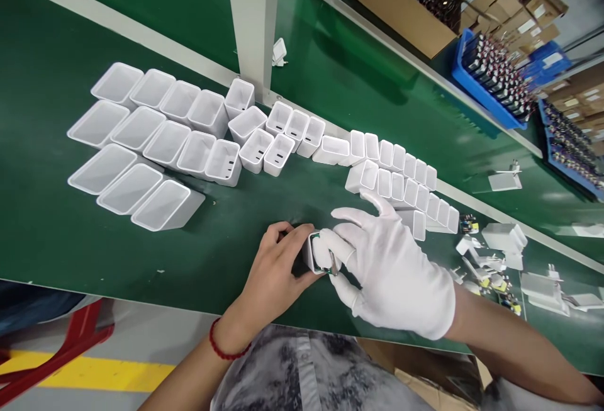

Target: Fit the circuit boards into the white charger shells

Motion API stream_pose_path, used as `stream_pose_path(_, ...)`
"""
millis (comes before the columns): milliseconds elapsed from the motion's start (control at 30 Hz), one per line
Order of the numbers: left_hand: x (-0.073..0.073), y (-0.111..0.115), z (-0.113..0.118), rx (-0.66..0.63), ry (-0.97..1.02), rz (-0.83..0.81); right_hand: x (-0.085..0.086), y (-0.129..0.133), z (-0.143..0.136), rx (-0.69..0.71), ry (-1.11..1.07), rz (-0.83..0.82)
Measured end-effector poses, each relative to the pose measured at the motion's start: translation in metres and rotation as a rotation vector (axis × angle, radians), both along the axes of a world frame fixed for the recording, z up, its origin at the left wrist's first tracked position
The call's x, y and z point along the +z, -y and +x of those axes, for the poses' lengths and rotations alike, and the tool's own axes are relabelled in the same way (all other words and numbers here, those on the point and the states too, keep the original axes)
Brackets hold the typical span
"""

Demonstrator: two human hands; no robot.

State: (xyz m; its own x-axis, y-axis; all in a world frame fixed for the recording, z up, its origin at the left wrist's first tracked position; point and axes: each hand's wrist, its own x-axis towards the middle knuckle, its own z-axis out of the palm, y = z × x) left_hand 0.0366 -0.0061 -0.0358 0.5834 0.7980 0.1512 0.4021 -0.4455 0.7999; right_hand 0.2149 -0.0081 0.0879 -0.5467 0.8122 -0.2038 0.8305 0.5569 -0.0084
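Note:
Bare and wearing a red bracelet, my left hand (278,272) is wrapped round a small white box (310,253) whose open end faces right. My right hand (391,266), in a white glove, has thumb and forefinger at that opening, pinching a green circuit board (325,269) that sits partly inside it. Its other fingers are spread. Much of the board is hidden by the glove. Beyond my hands, rows of open white boxes (165,140) stand on the green table (226,222), and smaller ones (396,185) continue to the right.
Loose white covers (542,291) and small circuit boards (500,285) lie at the right. A pale post (257,21) rises behind the boxes. Blue trays (486,93) of parts and a cardboard box (401,5) stand farther back. A red stool (80,335) is at lower left.

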Motion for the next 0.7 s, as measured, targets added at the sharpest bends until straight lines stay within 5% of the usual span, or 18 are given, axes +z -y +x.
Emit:
stream_pose_path(467, -0.001, -0.001, -0.001, -0.005, -0.014, -0.036, -0.009, 0.001, -0.015, -0.015, 0.04, 0.047)
stream_pose_path(600, 0.0, -0.001, -0.001, -0.001, -0.001, -0.016, -0.014, 0.034, -0.007, -0.153, -0.286, 0.24)
stream_pose_path(700, 0.0, 0.0, 0.001, 0.008, -0.014, 0.007, -0.036, 0.066, -0.005, -0.304, -0.256, 0.35)
